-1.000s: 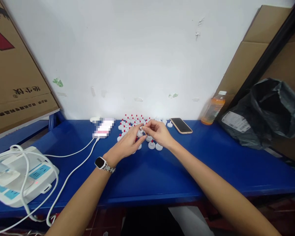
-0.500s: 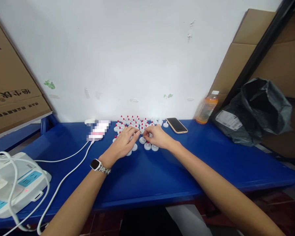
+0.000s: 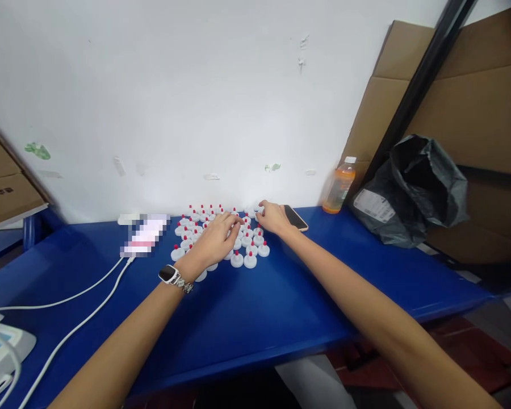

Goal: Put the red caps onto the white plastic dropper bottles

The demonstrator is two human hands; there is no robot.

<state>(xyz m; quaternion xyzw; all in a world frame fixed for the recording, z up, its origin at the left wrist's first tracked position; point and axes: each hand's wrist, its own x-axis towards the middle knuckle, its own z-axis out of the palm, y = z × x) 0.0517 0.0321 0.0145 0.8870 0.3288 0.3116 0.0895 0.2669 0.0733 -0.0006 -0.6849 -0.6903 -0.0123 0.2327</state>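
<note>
Many white round nozzle caps with red tips stand upright in a cluster on the blue table. My left hand is over the middle of the cluster, thumb and fingers drawn together; what they hold, if anything, is hidden. At the back right of the cluster is my right hand, its thumb and forefinger apart beside a few white caps on which I make out no red tip. No object shows between those two fingers. The left hand and forearm cover part of the cluster.
A dark phone lies just behind my right hand. Farther right stand an orange drink bottle and a black plastic bag. On the left are a white cable, a power strip and a cardboard box.
My right hand has left the front caps and moved to the back right, its fingers parting. A red tip stands on the front caps there. The view has shifted right.
</note>
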